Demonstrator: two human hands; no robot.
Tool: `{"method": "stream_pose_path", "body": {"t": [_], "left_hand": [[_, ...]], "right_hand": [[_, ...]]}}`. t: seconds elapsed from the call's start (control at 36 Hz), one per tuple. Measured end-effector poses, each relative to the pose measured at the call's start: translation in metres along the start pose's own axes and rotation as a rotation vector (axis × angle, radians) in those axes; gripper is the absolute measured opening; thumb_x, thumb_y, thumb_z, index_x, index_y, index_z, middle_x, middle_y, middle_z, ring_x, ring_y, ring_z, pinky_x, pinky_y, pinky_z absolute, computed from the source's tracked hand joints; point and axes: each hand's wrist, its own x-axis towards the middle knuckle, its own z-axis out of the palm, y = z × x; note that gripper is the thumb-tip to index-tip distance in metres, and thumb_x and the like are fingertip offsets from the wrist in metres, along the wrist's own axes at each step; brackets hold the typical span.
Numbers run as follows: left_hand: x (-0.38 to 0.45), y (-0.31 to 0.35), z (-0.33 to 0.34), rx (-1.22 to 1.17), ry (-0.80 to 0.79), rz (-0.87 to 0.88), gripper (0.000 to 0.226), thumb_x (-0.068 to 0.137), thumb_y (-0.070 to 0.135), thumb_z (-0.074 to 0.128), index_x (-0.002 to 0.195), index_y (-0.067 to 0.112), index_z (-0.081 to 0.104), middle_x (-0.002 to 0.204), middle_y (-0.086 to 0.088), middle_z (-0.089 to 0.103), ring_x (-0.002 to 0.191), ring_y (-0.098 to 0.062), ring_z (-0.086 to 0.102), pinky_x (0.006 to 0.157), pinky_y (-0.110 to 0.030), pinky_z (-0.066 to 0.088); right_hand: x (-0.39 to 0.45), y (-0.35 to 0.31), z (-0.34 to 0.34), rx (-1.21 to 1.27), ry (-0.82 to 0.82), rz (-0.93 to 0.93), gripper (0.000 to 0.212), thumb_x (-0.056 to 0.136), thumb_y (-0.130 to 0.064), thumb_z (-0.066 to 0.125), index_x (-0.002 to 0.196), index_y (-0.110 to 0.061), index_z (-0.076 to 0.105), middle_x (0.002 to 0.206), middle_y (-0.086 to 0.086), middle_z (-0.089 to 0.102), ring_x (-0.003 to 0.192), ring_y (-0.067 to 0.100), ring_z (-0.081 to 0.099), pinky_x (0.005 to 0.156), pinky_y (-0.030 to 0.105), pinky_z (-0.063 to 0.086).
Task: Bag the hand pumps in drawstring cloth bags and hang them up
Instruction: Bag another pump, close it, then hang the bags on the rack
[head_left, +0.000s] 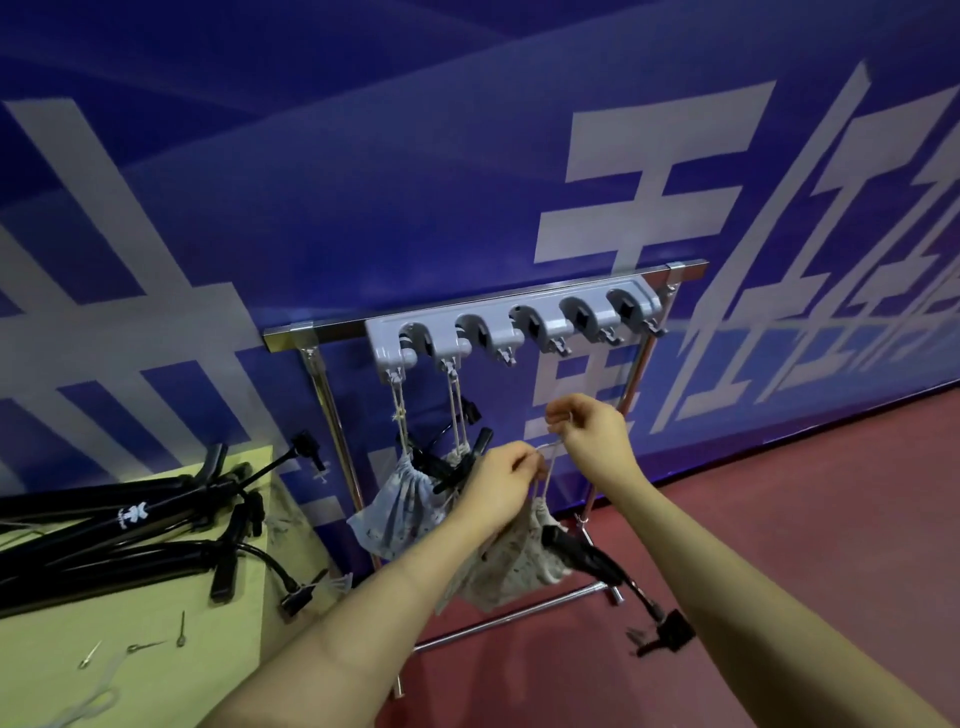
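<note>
Hands: two. The left hand (498, 480) and the right hand (587, 423) are raised in front of the rack, near each other but apart, each pinched closed on the drawstring (551, 460) of one bag.
Held bag: one pale printed cloth bag (519, 566) hangs from that cord below the hands; a black pump handle and hose (597, 558) stick out of its mouth to the right.
Hung bags: two. The blue-white bag (397, 514) hangs by its cord from the leftmost hook; a second bag (457, 460), mostly hidden behind the left hand, hangs from the next hook.
Hooks: the grey holder strip (511, 322) has five round clips; I cannot count every hook under them exactly, but the right ones are bare.
Rack: one chrome rail stand (332, 415) on the floor.
Loose pumps: several black pumps (130, 535) lie piled on the table; exact count unclear.
Needles: three small metal pins (137, 647) near the table's near edge.
Surface: yellow-green table (156, 660), left.
Room: red floor (753, 519), blue banner wall (415, 182) with white characters.
</note>
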Motion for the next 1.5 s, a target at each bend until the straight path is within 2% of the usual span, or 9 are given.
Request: {"method": "stream_pose_path", "body": {"t": [0.17, 0.42, 0.58, 0.75, 0.92, 1.14, 1.25, 1.33, 1.5], "left_hand": [[0.017, 0.006, 0.001, -0.042, 0.047, -0.108, 0.025, 0.097, 0.012, 0.044, 0.076, 0.016, 0.058, 0.076, -0.003, 0.063, 0.076, -0.021, 0.06, 0.082, -0.038, 0.05], [0.043, 0.012, -0.005, 0.017, 0.192, -0.143, 0.019, 0.095, 0.014, 0.045, 0.081, 0.012, 0.058, 0.074, -0.005, 0.06, 0.066, -0.022, 0.054, 0.066, -0.034, 0.044], [0.059, 0.015, -0.016, -0.029, 0.452, -0.125, 0.019, 0.098, 0.013, 0.043, 0.088, 0.012, 0.059, 0.079, -0.001, 0.061, 0.063, -0.009, 0.053, 0.059, -0.021, 0.042], [0.085, 0.019, -0.02, -0.095, 0.588, -0.206, 0.021, 0.096, 0.011, 0.044, 0.084, 0.011, 0.061, 0.081, -0.004, 0.065, 0.078, -0.021, 0.062, 0.075, -0.033, 0.051], [0.1, 0.012, -0.013, -0.055, 0.527, -0.298, 0.024, 0.094, 0.006, 0.042, 0.084, 0.002, 0.064, 0.084, -0.01, 0.066, 0.077, -0.025, 0.058, 0.068, -0.031, 0.045], [0.108, -0.007, 0.0, 0.017, 0.435, -0.307, 0.023, 0.096, 0.016, 0.047, 0.087, 0.007, 0.066, 0.086, -0.013, 0.068, 0.084, -0.029, 0.062, 0.074, -0.036, 0.049], [0.113, -0.013, 0.003, 0.033, 0.358, -0.299, 0.022, 0.097, 0.011, 0.043, 0.1, 0.005, 0.064, 0.097, -0.016, 0.067, 0.09, -0.028, 0.06, 0.072, -0.03, 0.042], [0.111, -0.024, 0.005, 0.01, 0.317, -0.319, 0.029, 0.097, 0.008, 0.038, 0.114, 0.009, 0.061, 0.108, -0.016, 0.066, 0.101, -0.029, 0.061, 0.087, -0.034, 0.048], [0.105, -0.046, 0.013, 0.021, 0.265, -0.34, 0.032, 0.092, 0.0, 0.043, 0.118, 0.003, 0.059, 0.109, -0.018, 0.066, 0.103, -0.031, 0.061, 0.091, -0.034, 0.048]], "right_hand": [[0.027, 0.009, -0.013, -0.244, -0.054, -0.145, 0.025, 0.094, -0.018, 0.056, 0.08, 0.003, 0.061, 0.083, 0.009, 0.048, 0.077, 0.023, 0.047, 0.068, 0.029, 0.032], [0.059, -0.002, -0.011, 0.129, -0.227, -0.008, 0.041, 0.089, -0.008, 0.055, 0.059, -0.014, 0.026, 0.054, 0.002, 0.022, 0.051, 0.015, 0.024, 0.052, 0.027, 0.026], [0.081, -0.008, -0.002, 0.19, -0.24, -0.113, 0.023, 0.09, -0.009, 0.055, 0.069, -0.005, 0.046, 0.059, 0.002, 0.034, 0.057, 0.013, 0.031, 0.052, 0.022, 0.027], [0.098, -0.016, 0.015, 0.134, -0.163, -0.195, 0.025, 0.097, -0.016, 0.05, 0.086, 0.005, 0.059, 0.067, 0.011, 0.051, 0.059, 0.017, 0.041, 0.051, 0.018, 0.032], [0.11, -0.003, 0.023, -0.042, -0.164, -0.158, 0.03, 0.099, -0.017, 0.047, 0.07, -0.008, 0.049, 0.055, 0.004, 0.043, 0.051, 0.016, 0.037, 0.052, 0.033, 0.028], [0.11, 0.02, 0.027, -0.226, -0.315, -0.138, 0.028, 0.099, -0.02, 0.048, 0.073, -0.009, 0.049, 0.056, 0.0, 0.041, 0.051, 0.012, 0.037, 0.048, 0.028, 0.027], [0.109, 0.028, 0.033, -0.221, -0.391, -0.092, 0.034, 0.096, -0.012, 0.048, 0.063, -0.017, 0.043, 0.067, 0.007, 0.054, 0.061, 0.019, 0.044, 0.058, 0.031, 0.028], [0.106, 0.037, 0.036, -0.233, -0.433, -0.052, 0.019, 0.095, -0.005, 0.046, 0.09, -0.001, 0.064, 0.082, 0.007, 0.061, 0.076, 0.024, 0.052, 0.06, 0.024, 0.027], [0.107, 0.053, 0.049, -0.365, -0.539, -0.054, 0.036, 0.089, -0.008, 0.058, 0.125, -0.001, 0.055, 0.123, 0.02, 0.054, 0.113, 0.035, 0.053, 0.088, 0.031, 0.039]]}}
